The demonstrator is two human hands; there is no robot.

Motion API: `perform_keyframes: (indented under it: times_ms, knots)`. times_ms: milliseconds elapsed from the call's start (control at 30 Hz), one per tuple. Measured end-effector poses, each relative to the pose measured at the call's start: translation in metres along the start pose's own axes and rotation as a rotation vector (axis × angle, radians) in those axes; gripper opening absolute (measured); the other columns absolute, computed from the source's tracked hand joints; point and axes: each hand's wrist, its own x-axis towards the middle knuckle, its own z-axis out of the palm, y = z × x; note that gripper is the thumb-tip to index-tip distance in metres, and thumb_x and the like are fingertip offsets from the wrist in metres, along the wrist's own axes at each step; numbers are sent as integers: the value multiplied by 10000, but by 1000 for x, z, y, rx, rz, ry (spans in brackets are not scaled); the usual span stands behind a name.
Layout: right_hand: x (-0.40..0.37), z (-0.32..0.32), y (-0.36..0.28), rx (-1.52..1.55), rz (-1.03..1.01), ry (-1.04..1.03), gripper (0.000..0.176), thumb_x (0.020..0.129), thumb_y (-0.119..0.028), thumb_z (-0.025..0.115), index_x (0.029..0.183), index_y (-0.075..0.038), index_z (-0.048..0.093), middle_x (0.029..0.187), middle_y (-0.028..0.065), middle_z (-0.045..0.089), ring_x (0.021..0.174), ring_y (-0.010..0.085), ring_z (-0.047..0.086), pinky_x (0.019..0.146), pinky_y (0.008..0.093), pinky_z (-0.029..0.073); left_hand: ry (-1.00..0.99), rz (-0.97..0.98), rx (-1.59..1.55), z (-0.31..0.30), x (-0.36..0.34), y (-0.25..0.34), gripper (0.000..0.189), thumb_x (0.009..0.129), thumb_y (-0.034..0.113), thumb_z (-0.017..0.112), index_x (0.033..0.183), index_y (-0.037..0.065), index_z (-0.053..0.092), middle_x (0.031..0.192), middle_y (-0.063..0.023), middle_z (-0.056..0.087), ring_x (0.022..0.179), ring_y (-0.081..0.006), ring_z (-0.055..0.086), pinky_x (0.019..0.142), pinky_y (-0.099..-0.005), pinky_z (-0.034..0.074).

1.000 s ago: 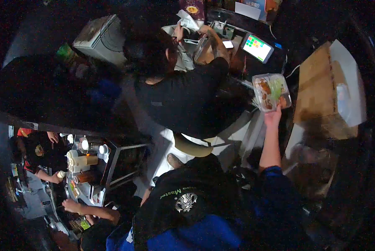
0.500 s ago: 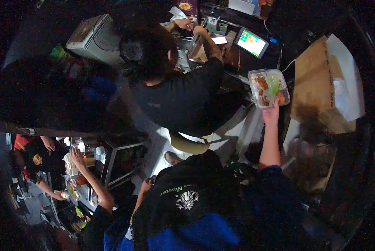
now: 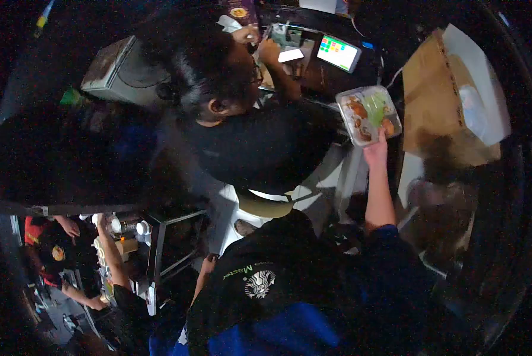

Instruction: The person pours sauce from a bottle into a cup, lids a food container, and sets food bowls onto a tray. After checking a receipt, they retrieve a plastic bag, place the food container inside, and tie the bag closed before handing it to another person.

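The right grip (image 3: 374, 155) is closed on the near edge of a clear, rectangular plastic food container (image 3: 368, 126), which extends ahead of the fingers. An open brown cardboard box (image 3: 429, 104) stands right of the grip. Whether the left hand (image 3: 208, 263), lower left, holds anything, I cannot tell.

The bare right forearm (image 3: 380, 202) is pointing toward twelve o'clock, the right hand (image 3: 375, 155) gripping; the bare left hand (image 3: 209, 262) is pointing toward one o'clock.
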Motion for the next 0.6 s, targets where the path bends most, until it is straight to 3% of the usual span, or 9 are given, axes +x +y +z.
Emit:
perform_keyframes:
  times_ms: [133,233,467,600]
  knots:
    - [2,7,-4,-44,-16,27,458,992,-406,385,1305,-79,456,1348,99,488,1251,276,454,1039,456,378,-62,-102,15,-2,2,-1,328,925,298,504,1124,60,610,1002,-210,647,929,-358,631,792,-421,483]
    - [3,9,-10,-47,20,25,469,992,-419,375,1312,-84,452,1350,97,487,1248,274,457,1038,457,375,-77,107,-11,-6,7,0,330,926,326,512,1127,83,613,1000,-204,651,921,-366,631,777,-426,484]
    - [0,4,-15,-69,14,4,509,982,-451,393,1332,-85,442,1334,86,502,1224,258,476,1019,448,382,-82,20,40,-6,15,1,326,928,311,515,1123,67,611,1005,-214,647,936,-370,626,793,-422,481]
    - [9,-14,-9,-258,-49,131,570,956,-501,429,1344,-83,439,1320,74,515,1200,238,487,1005,407,379,-88,5,49,-7,16,1,327,928,308,516,1122,61,609,1006,-217,646,941,-371,625,797,-422,480]
